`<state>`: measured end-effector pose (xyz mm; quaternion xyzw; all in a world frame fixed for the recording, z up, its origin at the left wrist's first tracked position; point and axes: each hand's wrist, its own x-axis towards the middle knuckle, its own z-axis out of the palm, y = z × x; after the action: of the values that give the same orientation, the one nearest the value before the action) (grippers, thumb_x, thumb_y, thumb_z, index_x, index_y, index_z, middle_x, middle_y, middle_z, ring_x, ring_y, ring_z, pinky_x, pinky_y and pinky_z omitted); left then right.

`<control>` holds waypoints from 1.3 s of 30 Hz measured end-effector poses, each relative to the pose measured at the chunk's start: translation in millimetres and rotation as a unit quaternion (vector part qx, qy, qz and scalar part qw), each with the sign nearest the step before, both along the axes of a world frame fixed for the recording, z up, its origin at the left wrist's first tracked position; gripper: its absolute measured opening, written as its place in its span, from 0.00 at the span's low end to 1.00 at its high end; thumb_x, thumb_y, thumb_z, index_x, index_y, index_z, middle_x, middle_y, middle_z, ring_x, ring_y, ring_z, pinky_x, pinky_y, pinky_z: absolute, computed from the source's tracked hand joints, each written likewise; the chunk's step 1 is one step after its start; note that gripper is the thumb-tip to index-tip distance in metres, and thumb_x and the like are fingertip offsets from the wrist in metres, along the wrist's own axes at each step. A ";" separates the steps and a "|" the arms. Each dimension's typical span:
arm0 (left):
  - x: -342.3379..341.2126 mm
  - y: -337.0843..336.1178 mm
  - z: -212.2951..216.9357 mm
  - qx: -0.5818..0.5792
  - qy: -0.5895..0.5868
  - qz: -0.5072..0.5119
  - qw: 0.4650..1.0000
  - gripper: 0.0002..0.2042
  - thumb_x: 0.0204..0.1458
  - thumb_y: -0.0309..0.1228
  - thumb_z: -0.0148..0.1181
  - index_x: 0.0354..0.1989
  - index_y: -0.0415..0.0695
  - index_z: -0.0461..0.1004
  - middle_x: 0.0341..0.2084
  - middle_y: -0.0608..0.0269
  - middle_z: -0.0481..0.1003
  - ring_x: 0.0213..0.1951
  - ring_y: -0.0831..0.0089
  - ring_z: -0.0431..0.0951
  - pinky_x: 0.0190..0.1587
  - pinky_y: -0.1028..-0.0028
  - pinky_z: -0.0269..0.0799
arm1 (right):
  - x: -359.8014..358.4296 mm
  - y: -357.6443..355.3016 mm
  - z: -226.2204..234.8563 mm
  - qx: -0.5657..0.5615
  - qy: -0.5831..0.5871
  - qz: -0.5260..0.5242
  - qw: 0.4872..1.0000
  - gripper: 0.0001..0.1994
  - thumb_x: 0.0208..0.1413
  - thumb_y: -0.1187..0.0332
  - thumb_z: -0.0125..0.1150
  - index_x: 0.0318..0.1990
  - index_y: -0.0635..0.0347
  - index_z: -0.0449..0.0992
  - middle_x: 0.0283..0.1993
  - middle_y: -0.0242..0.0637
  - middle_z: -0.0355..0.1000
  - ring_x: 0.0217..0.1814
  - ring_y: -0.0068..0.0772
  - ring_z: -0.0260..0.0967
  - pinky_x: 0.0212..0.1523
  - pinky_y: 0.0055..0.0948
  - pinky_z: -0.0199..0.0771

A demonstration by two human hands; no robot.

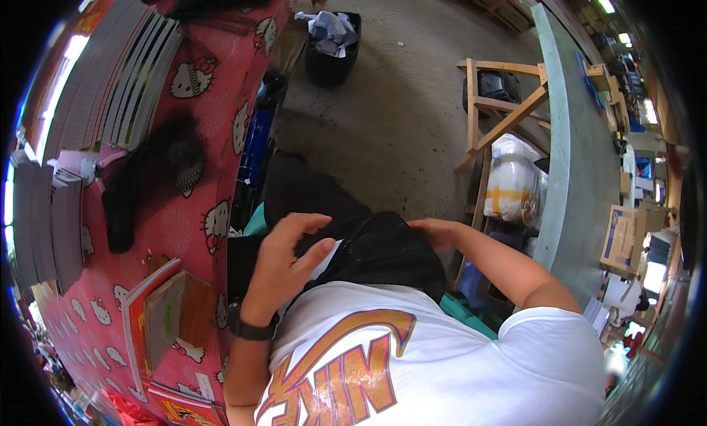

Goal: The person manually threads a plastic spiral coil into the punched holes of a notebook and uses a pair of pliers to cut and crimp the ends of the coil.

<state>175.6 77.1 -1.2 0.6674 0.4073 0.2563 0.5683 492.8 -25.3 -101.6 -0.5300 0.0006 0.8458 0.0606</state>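
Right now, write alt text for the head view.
Both bare hands, left hand and right hand, rest on a black fabric bundle at the person's waist. A pink cartoon-print covered table with grey booklet stacks stands left, a black waste bin ahead.

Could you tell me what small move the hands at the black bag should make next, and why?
Probably pull the black bag open: the left hand lies open on its near side and the right hand grips its far edge, so both are already placed to spread it.
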 end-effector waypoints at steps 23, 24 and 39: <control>-6.7 -14.0 -27.6 -0.227 0.086 -0.145 0.959 0.38 0.34 0.38 0.74 0.53 0.36 0.62 0.41 0.48 0.72 0.46 0.65 0.72 0.51 0.69 0.65 | 3.4 8.7 -17.2 0.103 0.132 -0.048 0.985 0.24 0.46 0.54 0.63 0.49 0.59 0.73 0.48 0.36 0.73 0.51 0.29 0.68 0.55 0.31 0.65; -6.3 -12.2 -26.1 -0.227 0.089 -0.146 0.959 0.38 0.34 0.38 0.74 0.53 0.36 0.62 0.41 0.48 0.72 0.46 0.65 0.72 0.51 0.69 0.65 | 3.6 13.4 -14.6 0.113 0.167 -0.039 0.979 0.24 0.46 0.54 0.64 0.48 0.59 0.73 0.46 0.36 0.74 0.50 0.28 0.69 0.54 0.31 0.66; -14.8 -4.3 -17.3 -0.331 0.095 -0.186 0.920 0.32 0.40 0.27 0.70 0.52 0.27 0.61 0.44 0.55 0.72 0.46 0.77 0.70 0.50 0.78 0.65 | -14.6 24.5 -26.2 0.119 0.203 -0.131 0.963 0.21 0.47 0.59 0.61 0.48 0.61 0.72 0.48 0.37 0.72 0.49 0.31 0.68 0.54 0.33 0.65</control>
<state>160.8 72.9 -18.5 0.5262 0.3889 -0.0680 0.7532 478.3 -0.8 -127.7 -0.3315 -0.0185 0.9143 0.2320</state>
